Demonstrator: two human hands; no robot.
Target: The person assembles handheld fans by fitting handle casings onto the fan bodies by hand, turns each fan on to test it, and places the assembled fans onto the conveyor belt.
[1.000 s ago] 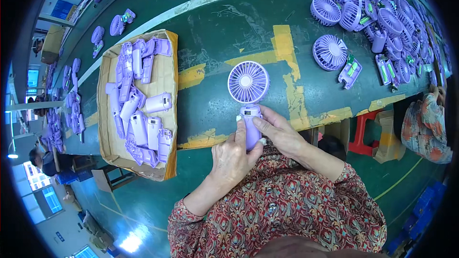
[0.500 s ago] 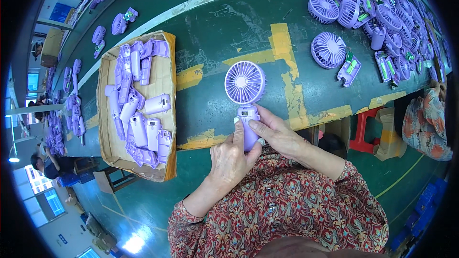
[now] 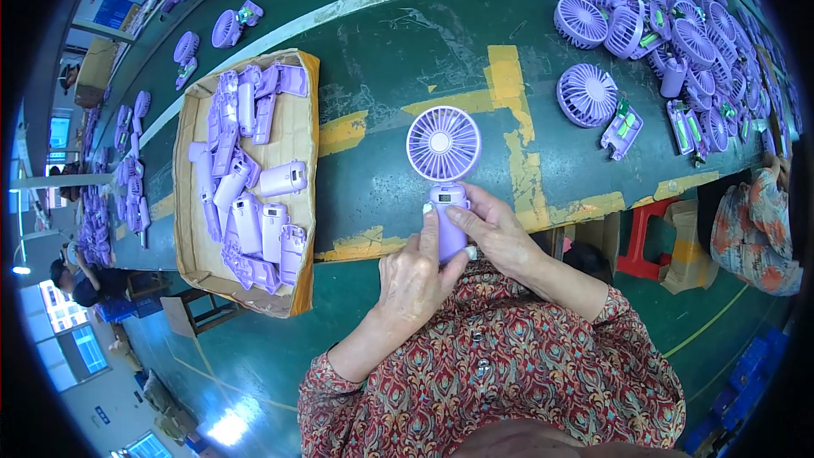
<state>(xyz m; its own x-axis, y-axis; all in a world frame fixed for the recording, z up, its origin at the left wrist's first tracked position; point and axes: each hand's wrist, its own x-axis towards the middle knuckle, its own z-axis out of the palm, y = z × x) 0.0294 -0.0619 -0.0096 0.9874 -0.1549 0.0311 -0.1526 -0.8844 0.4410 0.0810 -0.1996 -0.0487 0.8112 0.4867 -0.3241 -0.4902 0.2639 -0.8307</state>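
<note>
A purple handheld fan (image 3: 443, 144) stands out in front of me over the near edge of the green workbench, its round grille pointing away from me. Both my hands grip its handle, which carries a small dark display near the top. My left hand (image 3: 411, 276) wraps the handle's left side and lower end, with white coverings on some fingertips. My right hand (image 3: 500, 233) holds the right side, its thumb pressed on the handle's front just below the display.
Left of the fan, a shallow cardboard box (image 3: 310, 161) holds several purple handle shells. On the right lies a large heap of purple fans (image 3: 695, 42) with exposed green boards; one opened fan (image 3: 587, 95) lies nearer. A red stool (image 3: 640, 242) and a person's patterned sleeve (image 3: 755, 229) are at the right.
The fan and both hands have shifted very slightly right in the picture, along with a small shift of the whole view. My grip on the handle looks the same.
</note>
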